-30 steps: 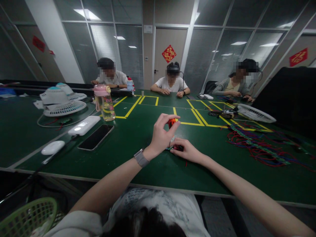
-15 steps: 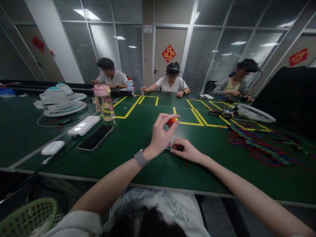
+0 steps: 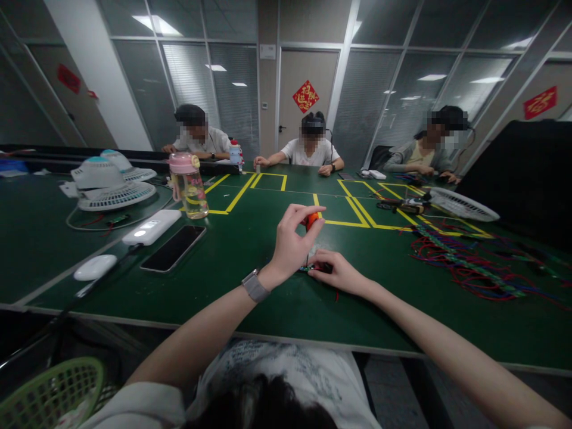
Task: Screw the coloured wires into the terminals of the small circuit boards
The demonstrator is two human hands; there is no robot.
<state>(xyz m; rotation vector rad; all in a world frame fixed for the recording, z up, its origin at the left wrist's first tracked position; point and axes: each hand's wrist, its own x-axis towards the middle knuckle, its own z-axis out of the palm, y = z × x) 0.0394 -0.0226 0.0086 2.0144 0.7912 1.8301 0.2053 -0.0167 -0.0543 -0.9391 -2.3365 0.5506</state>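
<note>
My left hand [image 3: 290, 241] is raised a little above the green table [image 3: 250, 286], its fingers pinched round the orange handle of a small tool [image 3: 310, 220] that points down. My right hand [image 3: 336, 271] rests on the table just beneath it. Its fingers press on a small dark part [image 3: 322, 268] with thin wires beside it. A grey watch [image 3: 255, 286] sits on my left wrist.
A black phone [image 3: 173, 248], a white power bank [image 3: 152, 227], a white mouse-like device [image 3: 95, 267], two white fans [image 3: 111, 182] and a pink-lidded bottle [image 3: 188, 186] lie to the left. Tangled red and green wires [image 3: 465, 262] spread to the right. Three people sit at the far side. A green basket [image 3: 49, 393] is lower left.
My hands have barely shifted. The person at the far middle has stretched one arm out to the left along the table.
</note>
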